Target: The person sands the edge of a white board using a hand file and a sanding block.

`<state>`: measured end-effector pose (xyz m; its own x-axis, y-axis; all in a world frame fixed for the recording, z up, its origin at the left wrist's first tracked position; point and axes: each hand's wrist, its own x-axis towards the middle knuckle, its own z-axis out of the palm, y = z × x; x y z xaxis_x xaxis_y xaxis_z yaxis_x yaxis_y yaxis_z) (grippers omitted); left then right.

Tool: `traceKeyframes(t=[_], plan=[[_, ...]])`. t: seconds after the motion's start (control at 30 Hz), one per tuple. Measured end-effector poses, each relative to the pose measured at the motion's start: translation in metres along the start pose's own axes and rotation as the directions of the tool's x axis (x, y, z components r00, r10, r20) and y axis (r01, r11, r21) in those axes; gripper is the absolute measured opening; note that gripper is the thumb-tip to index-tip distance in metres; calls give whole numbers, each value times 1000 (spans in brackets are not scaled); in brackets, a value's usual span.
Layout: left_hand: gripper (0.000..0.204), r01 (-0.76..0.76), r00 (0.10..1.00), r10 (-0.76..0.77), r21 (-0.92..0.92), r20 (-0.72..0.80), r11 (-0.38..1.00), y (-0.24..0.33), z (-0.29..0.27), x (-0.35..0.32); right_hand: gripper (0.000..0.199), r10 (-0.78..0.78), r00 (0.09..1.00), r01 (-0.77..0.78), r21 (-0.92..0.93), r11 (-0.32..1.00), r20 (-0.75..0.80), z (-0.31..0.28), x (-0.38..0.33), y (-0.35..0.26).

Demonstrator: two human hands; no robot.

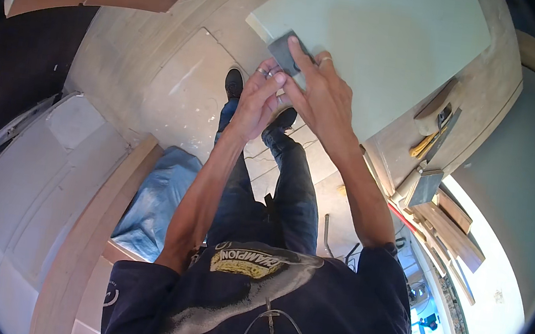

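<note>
Looking down over: floor [178,84] of pale boards, with a pale green panel [387,42] filling the upper middle and right of the view.
Panel: large, flat and matt; its near left corner lies just beyond both hands, and its long lower edge runs down to the right.
Table: a table [497,94] carries the panel; along its right rim lie wood offcuts [451,231] and some hand tools [440,124], too small to tell apart.
Blue cloth: a blue cloth [158,197] is bundled low on the left, well apart from the work.
Right hand: right hand [319,90] lies flat, fingers spread over a dark grey block [284,50], pressing it onto the panel's corner; a clamped grip on the block from above.
Left hand: left hand [259,97] touches the right one at the fingertips; whether its grip is clenched on anything I cannot tell.
Block: small, dark, at the panel's near left edge, half under the fingers.
Doing it well: I judge that even, flat pressure would keep the block from tipping over the edge.
Open room: the panel lies bare up and to the right; the corner edge is close on the left.
</note>
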<state>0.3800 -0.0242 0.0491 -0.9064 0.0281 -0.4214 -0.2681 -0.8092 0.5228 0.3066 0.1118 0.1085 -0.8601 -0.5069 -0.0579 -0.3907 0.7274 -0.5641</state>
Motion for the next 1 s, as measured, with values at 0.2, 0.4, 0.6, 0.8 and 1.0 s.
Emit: traceKeyframes(t=[0.2,0.4,0.6,0.8,1.0], plan=[[43,-11,998,14,-55,57,998,1,-9,-1,61,-26,1000,25,-80,996,-13,3,5,-5],[40,-40,990,50,-74,131,996,-3,-16,6,60,27,996,-25,-28,999,85,1,26,-13],[41,-31,999,34,-128,20,991,2,-6,3,60,-6,1000,7,-39,999,14,3,17,-12],[22,1,999,-1,-7,-45,1000,-3,-14,11,59,50,995,-45,-65,997,85,2,15,-15],[25,15,994,10,224,-111,974,-6,-4,28,64,13,999,-8,-106,994,44,1,24,-6]])
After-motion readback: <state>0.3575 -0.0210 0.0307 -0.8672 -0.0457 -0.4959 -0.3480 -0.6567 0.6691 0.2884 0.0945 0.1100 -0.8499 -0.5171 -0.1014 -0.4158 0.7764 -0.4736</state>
